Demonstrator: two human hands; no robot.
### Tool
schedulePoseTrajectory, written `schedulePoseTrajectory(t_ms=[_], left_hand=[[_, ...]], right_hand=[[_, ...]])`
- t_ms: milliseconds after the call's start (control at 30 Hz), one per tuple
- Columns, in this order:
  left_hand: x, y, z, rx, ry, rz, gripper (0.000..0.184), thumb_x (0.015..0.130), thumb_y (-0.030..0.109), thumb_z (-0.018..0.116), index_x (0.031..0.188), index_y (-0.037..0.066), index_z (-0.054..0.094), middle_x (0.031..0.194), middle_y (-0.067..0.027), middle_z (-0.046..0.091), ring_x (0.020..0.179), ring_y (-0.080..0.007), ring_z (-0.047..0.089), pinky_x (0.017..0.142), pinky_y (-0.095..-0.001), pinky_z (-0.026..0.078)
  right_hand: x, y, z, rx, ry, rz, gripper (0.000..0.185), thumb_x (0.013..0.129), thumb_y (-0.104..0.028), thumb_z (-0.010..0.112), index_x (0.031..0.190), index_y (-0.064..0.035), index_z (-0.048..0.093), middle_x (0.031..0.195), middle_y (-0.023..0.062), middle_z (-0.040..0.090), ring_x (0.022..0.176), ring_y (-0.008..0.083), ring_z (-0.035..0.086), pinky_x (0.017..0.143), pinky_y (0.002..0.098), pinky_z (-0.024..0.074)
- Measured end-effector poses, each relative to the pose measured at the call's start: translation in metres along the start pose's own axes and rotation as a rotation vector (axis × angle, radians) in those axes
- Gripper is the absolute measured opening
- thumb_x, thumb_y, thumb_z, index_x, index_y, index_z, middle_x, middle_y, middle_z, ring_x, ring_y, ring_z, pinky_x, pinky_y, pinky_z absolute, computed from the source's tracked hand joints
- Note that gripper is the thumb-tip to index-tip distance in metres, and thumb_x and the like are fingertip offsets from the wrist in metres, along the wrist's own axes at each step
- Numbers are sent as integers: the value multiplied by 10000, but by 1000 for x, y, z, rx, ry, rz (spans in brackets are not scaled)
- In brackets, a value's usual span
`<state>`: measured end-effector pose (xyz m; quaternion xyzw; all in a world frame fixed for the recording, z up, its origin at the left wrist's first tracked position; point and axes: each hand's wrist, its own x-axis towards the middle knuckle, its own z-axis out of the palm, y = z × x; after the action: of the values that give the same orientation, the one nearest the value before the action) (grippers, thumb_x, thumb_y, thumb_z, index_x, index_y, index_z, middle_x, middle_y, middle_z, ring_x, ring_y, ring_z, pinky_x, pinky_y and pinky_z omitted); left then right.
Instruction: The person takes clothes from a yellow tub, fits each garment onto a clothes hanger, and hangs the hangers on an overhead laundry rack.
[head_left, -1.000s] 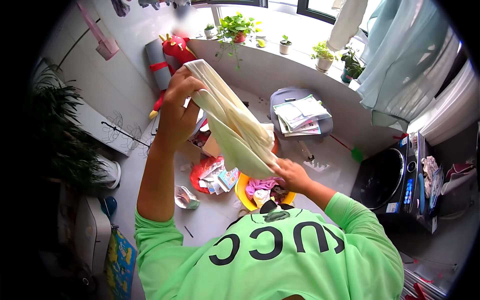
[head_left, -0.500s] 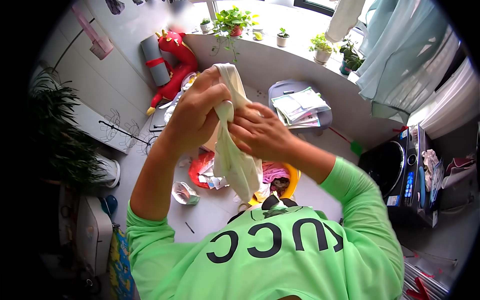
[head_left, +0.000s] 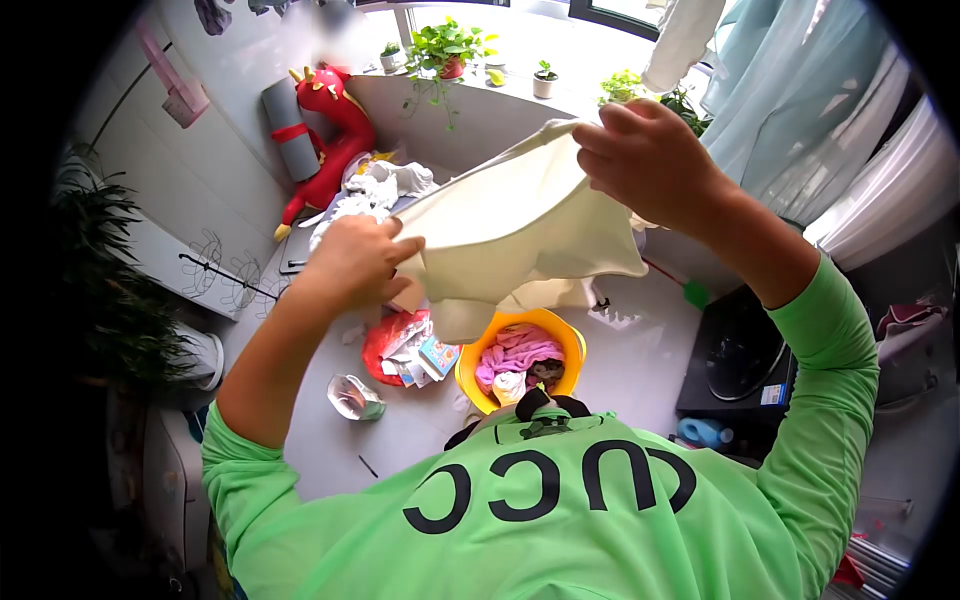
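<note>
A cream-coloured garment is stretched out in the air between my two hands; its exact kind I cannot make out. My left hand pinches its lower left edge. Higher up, my right hand is closed on its upper right edge. The cloth's lower part hangs loose above a yellow basin, which holds pink laundry and other crumpled pieces. Left of the basin is a red bag with papers and small packets.
An open pouch stands on the floor. A black washing machine is at the right, with a blue bottle near it. Potted plants line the windowsill. A red plush dragon leans at the back left. Curtains hang at the right.
The garment was bunched between close hands; now it is spread wide. My right hand has moved up and right, my left hand down and left. More of the basin shows.
</note>
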<state>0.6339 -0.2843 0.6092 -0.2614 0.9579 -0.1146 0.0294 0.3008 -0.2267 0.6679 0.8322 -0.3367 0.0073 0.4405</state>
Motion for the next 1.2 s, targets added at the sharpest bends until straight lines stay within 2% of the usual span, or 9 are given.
schedulePoseTrajectory(t_ms=[67, 233, 433, 633, 700, 800, 967, 1000, 1200], left_hand=[[13, 11, 18, -37, -117, -44, 388, 720, 370, 709, 1068, 202, 679, 980, -90, 593, 832, -252, 626, 715, -373, 496], [34, 43, 44, -391, -231, 67, 395, 861, 414, 603, 1141, 135, 613, 1179, -105, 561, 969, -286, 613, 815, -376, 507], [46, 28, 12, -533, 296, 218, 214, 733, -57, 577, 912, 52, 618, 839, -113, 625, 786, -322, 602, 708, -380, 493], [43, -1, -5, -313, 560, 97, 49, 806, 39, 523, 808, 75, 556, 786, -107, 568, 678, -311, 587, 550, -367, 476], [46, 9, -9, -325, 805, 200, 80, 810, 56, 525, 731, 72, 521, 691, -140, 548, 591, -286, 576, 473, -362, 442], [33, 12, -1, -714, 652, 206, 115, 607, -36, 546, 691, 39, 570, 648, -132, 551, 620, -313, 599, 546, -367, 488], [21, 28, -23, -860, 474, 209, 144, 738, -52, 526, 846, -12, 612, 797, -137, 597, 781, -302, 596, 714, -355, 468], [24, 27, -27, -947, 476, 255, 122, 682, -44, 545, 798, -15, 570, 802, -138, 581, 771, -303, 576, 703, -360, 448], [32, 31, -8, -1088, 281, 520, 125, 667, 22, 630, 731, 2, 525, 823, -140, 553, 773, -325, 550, 692, -391, 440]], right_hand=[[6, 9, -13, 58, 42, 36, 82, 747, -236, 660, 786, -165, 647, 876, -45, 599, 863, 119, 588, 646, 258, 485], [-6, 21, -11, -32, -169, 295, 61, 760, -186, 652, 797, -137, 661, 826, -12, 655, 812, 165, 647, 602, 288, 520], [-37, 13, -16, 241, -785, 424, 102, 736, -89, 596, 767, -73, 692, 832, 98, 684, 765, 245, 681, 618, 356, 539], [-79, -25, -4, 221, -341, 245, 28, 755, -126, 572, 736, -109, 583, 639, 36, 581, 592, 182, 627, 498, 332, 496], [-91, -34, -14, 421, 48, 212, 93, 775, -199, 598, 735, -161, 523, 660, 3, 499, 531, 161, 539, 444, 326, 420], [-107, -63, -30, 666, -22, 20, 73, 796, -177, 581, 795, -135, 522, 700, 11, 478, 555, 161, 549, 475, 310, 437], [-107, -111, -80, 1151, -29, -81, 113, 867, -159, 544, 890, -60, 495, 774, 78, 542, 657, 266, 612, 539, 357, 484], [-103, -111, -96, 1184, -262, -10, 80, 815, -132, 555, 822, -62, 516, 839, 94, 577, 689, 289, 622, 543, 385, 483], [-137, -89, -98, 605, -552, 429, 216, 796, -287, 636, 815, -90, 549, 752, 77, 601, 683, 264, 644, 507, 375, 479]])
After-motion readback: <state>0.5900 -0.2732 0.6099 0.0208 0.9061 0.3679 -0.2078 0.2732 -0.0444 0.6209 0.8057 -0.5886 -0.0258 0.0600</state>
